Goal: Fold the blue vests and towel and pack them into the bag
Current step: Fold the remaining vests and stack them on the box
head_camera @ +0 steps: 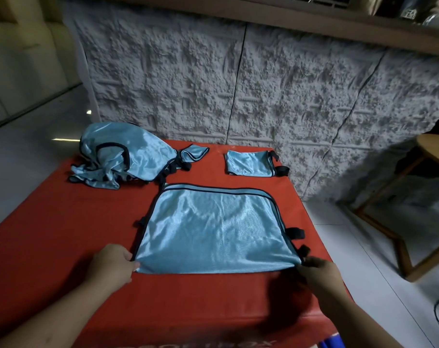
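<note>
My left hand [113,263] pinches the near-left corner of the flat blue vest [213,229]; right hand [319,271] grips its near-right corner. Vest lies mid red table [75,234]. Crumpled vest pile [118,159] far left, small folded vest [248,163] far right, apart.

I see a grey, rough-textured panel wall [238,79] filling the upper middle of the frame, with dark seams running down it. A brown ledge [314,23] runs along the top. Pale glossy floor tiles [25,156] at left carry bright light reflections. A wooden side table [414,204] stands at right, and cream panelling [20,46] sits upper left.
</note>
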A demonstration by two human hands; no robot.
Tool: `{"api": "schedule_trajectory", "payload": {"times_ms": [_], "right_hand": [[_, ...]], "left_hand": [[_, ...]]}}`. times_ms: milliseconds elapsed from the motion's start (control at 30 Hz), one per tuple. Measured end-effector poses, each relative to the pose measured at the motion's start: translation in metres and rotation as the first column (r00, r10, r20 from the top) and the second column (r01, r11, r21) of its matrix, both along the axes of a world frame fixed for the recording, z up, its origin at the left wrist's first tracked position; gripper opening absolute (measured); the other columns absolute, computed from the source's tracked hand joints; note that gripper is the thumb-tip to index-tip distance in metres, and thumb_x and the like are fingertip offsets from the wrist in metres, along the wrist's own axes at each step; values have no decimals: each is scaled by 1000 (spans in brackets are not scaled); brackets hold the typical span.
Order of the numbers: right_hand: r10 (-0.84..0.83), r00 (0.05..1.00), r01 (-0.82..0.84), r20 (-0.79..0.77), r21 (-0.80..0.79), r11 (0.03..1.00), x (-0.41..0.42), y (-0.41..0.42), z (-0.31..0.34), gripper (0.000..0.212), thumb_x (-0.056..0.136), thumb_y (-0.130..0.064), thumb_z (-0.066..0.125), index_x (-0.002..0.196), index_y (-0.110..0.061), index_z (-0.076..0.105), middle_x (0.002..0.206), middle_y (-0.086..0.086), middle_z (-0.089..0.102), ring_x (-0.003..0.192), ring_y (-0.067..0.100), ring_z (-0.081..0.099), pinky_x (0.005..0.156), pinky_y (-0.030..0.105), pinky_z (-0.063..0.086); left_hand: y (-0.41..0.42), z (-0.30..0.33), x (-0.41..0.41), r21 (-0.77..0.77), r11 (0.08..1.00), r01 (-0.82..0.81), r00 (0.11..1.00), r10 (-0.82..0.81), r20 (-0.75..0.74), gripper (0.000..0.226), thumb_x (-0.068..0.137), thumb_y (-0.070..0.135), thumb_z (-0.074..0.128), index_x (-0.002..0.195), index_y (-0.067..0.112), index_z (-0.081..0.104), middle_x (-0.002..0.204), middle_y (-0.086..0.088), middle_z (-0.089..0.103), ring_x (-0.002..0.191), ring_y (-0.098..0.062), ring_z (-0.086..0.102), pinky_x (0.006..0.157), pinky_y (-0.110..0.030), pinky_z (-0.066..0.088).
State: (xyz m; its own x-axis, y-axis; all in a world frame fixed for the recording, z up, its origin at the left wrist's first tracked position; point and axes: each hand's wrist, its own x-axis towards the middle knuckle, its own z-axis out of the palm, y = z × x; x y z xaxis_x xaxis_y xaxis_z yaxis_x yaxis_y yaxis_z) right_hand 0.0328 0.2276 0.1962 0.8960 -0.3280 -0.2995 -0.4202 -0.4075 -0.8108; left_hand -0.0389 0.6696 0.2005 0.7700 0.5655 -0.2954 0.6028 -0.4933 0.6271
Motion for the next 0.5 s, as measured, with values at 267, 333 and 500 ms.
{"api": "schedule_trajectory", "payload": {"times_ms": [267, 333, 500], "right_hand": [[94, 992, -116, -87, -298, 947, 8, -4, 1, 32, 73, 10, 52, 77, -14, 73, 56, 7, 68, 53, 27, 65, 59, 40, 58], [101, 990, -131, -96, -389, 912, 12, 1, 0, 33, 69, 7, 52, 82, -17, 70, 73, 9, 73, 72, 32, 69, 69, 42, 58], [126, 976, -9, 178, -543, 840, 11, 32, 21, 37, 72, -6, 55, 106, -10, 69, 98, 16, 67, 93, 39, 59, 76, 39, 46]], "left_hand": [[0, 8, -2, -94, 994, -61, 997, 57, -42, 15, 77, 3, 83, 80, 5, 68, 64, -13, 70, 50, -27, 71, 60, -45, 63], [-2, 14, -1, -128, 989, -68, 997, 62, -52, 26, 73, 1, 84, 93, 5, 68, 78, -14, 69, 60, -31, 72, 58, -47, 63], [-10, 23, 6, -148, 987, -69, 998, 67, -15, 59, 76, 16, 81, 129, 12, 55, 92, -2, 60, 73, -26, 68, 48, -34, 57]]}}
